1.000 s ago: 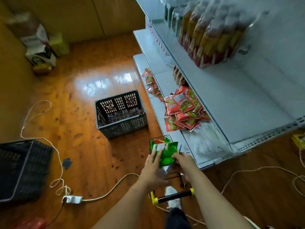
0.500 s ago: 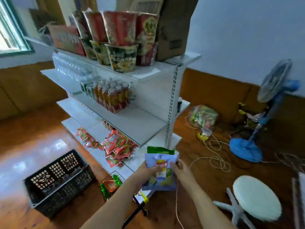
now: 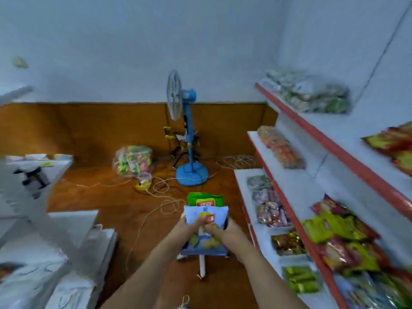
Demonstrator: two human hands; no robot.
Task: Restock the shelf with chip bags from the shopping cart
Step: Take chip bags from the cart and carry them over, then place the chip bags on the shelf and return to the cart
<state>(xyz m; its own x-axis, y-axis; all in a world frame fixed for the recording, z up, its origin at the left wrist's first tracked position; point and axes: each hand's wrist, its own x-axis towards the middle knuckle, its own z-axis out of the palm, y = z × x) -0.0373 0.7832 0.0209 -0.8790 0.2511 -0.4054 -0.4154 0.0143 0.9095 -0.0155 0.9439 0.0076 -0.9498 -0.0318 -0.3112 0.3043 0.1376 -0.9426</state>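
Observation:
I hold two chip bags in front of me: a pale blue bag [image 3: 206, 221] in front and a green bag [image 3: 205, 199] behind it. My left hand [image 3: 186, 226] grips the bags from the left, and my right hand [image 3: 225, 229] grips them from the right. Both sets of fingers curl over the blue bag's front. A red-edged shelf unit [image 3: 334, 148] on the right holds many snack bags [image 3: 338, 228] on its tiers. The shopping cart is out of view.
A blue standing fan [image 3: 188, 130] stands by the far wall, with a clear sack of snacks [image 3: 132, 160] and loose cables [image 3: 160, 186] on the wooden floor. White shelving [image 3: 55, 219] juts in from the left. A white stool leg [image 3: 201, 266] shows below the bags.
The view has swung right from the white shelf and floor baskets to the fan and the red-edged shelf. Both hands lifted the bags from the cart and carry them along.

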